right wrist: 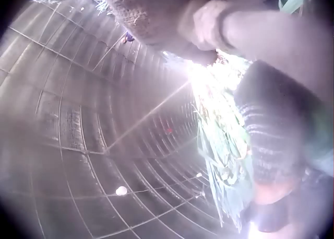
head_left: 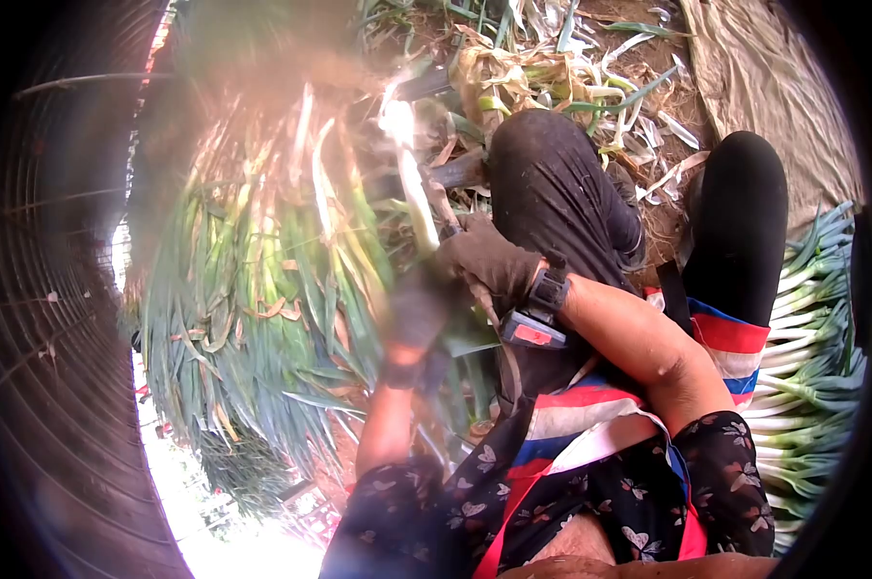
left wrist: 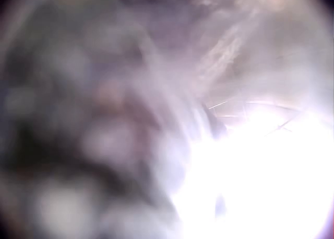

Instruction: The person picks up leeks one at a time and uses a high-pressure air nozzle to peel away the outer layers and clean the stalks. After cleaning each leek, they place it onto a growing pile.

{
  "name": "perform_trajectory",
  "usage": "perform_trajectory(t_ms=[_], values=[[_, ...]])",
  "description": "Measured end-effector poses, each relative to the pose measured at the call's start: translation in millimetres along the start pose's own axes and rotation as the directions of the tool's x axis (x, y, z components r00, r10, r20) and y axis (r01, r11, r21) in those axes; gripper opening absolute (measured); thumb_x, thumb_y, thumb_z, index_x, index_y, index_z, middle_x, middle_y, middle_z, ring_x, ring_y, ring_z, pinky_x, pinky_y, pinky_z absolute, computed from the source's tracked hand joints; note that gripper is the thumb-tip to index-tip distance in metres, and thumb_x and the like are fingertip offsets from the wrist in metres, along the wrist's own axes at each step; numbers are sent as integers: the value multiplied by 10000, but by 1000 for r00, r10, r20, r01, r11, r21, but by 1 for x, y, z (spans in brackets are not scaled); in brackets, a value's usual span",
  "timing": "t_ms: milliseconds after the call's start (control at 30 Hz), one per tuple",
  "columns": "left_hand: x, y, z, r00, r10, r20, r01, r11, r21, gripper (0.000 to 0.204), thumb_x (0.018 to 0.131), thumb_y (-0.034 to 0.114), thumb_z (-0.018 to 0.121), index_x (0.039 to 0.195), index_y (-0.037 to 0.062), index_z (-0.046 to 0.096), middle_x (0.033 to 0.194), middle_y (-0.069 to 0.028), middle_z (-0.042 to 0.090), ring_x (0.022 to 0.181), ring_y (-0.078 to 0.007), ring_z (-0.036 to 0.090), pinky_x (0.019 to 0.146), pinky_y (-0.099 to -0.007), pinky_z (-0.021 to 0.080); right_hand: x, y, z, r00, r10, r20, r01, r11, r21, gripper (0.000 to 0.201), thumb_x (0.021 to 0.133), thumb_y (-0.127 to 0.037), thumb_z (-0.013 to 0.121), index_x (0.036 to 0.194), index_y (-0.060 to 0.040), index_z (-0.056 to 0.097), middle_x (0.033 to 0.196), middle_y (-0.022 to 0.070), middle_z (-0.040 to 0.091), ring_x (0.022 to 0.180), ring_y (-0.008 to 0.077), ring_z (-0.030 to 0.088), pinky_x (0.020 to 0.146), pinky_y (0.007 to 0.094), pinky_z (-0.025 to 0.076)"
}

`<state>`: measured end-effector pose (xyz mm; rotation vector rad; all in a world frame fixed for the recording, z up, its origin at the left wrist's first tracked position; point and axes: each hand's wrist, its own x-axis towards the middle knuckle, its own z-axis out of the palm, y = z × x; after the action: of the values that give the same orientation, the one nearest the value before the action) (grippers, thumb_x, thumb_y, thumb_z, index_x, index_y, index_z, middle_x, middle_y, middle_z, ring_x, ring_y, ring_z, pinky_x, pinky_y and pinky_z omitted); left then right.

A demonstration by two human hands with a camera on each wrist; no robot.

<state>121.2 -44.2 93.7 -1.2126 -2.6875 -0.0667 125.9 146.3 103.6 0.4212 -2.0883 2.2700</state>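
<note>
A leek with a bright white stalk (head_left: 415,188) stands out left of the knees, its root end pointing away. The gloved right hand (head_left: 492,262) has its fingers curled round its lower part; a thin brown strip passes by this hand. Just below and left, the gloved left hand (head_left: 422,309) is motion-blurred, its fingers unclear. In the right wrist view the right hand's glove (right wrist: 141,14) is at the top, near a blurred pale stalk (right wrist: 271,32), and the left hand (right wrist: 276,129) is at the right. The left wrist view is too blurred to make out a hand.
A large heap of leeks (head_left: 262,280) lies at the left. Peeled leaves (head_left: 629,96) litter the ground beyond the knees. A brown cloth (head_left: 774,96) lies at upper right, above rows of cleaned leeks (head_left: 803,376). A ribbed curved wall (head_left: 50,289) rises at far left.
</note>
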Motion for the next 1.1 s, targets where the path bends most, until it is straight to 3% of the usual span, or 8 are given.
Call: perform_trajectory(t_ms=[167, 333, 467, 600, 767, 967, 1033, 1100], values=[[-14, -8, 13, 993, -2, -115, -56, 868, -493, 103, 736, 181, 680, 820, 141, 637, 698, 6, 543, 644, -157, 557, 589, -276, 484, -4, -31, 5, 863, 502, -53, -447, 809, 382, 124, 725, -90, 634, 766, 5, 565, 610, 55, 549, 460, 126, 510, 423, 300, 425], [-33, 13, 21, 922, -179, 344, 206, 978, -43, 432, 828, 234, 652, 1176, 0, 550, 1075, -127, 604, 986, -237, 600, 803, -328, 489, -9, -34, 19, 810, 571, -132, -468, 766, 440, 119, 726, -70, 632, 802, -2, 571, 643, 45, 555, 495, 121, 494, 439, 281, 402], [-34, 37, 55, 966, -255, -37, 227, 911, -344, 70, 873, 137, 576, 918, 85, 583, 791, -23, 588, 631, -127, 493, 539, -252, 414, -15, -10, 32, 852, 455, -257, -350, 862, 366, 65, 760, -55, 611, 794, -12, 577, 635, 30, 550, 503, 106, 494, 436, 256, 384], [-39, 4, 116, 981, 187, 46, -185, 852, 489, 77, 889, 156, 549, 861, 108, 604, 690, 2, 587, 480, -105, 448, 403, -236, 335, -3, -30, 26, 703, 652, -282, -436, 710, 553, 62, 784, -70, 606, 766, -31, 561, 632, 17, 539, 485, 87, 471, 413, 242, 372], [-25, 22, -23, 969, 23, 245, 27, 979, -202, 268, 808, 264, 641, 1003, 81, 615, 860, -88, 607, 730, -223, 531, 628, -323, 420, -7, -34, 43, 725, 609, -322, -312, 707, 635, 73, 778, -56, 613, 782, -15, 553, 651, 19, 540, 511, 107, 483, 451, 248, 400], [-68, -24, -122, 736, 151, 660, 115, 933, -342, 516, 717, 402, 741, 1123, 100, 643, 1013, -159, 631, 984, -330, 614, 830, -418, 511, -20, -16, 90, 751, 660, 37, -651, 729, 214, 258, 734, -133, 717, 936, -5, 621, 772, 51, 605, 690, 153, 559, 606, 297, 459], [-65, -64, -123, 159, 146, 976, -112, 985, -129, 408, 729, 399, 733, 1051, 158, 661, 953, -123, 628, 936, -296, 625, 756, -406, 524, -19, -1, 103, 756, 645, 107, -654, 751, 95, 269, 731, -127, 724, 951, -5, 626, 780, 46, 607, 713, 148, 557, 618, 299, 456], [-90, -90, -106, 396, -220, 892, 55, 975, 216, 349, 750, 372, 718, 1006, 144, 658, 910, -113, 619, 895, -285, 624, 714, -394, 523, -17, 14, 112, 826, 559, 74, -562, 808, 177, 284, 728, -114, 727, 969, -1, 629, 786, 43, 608, 724, 146, 557, 621, 298, 454]])
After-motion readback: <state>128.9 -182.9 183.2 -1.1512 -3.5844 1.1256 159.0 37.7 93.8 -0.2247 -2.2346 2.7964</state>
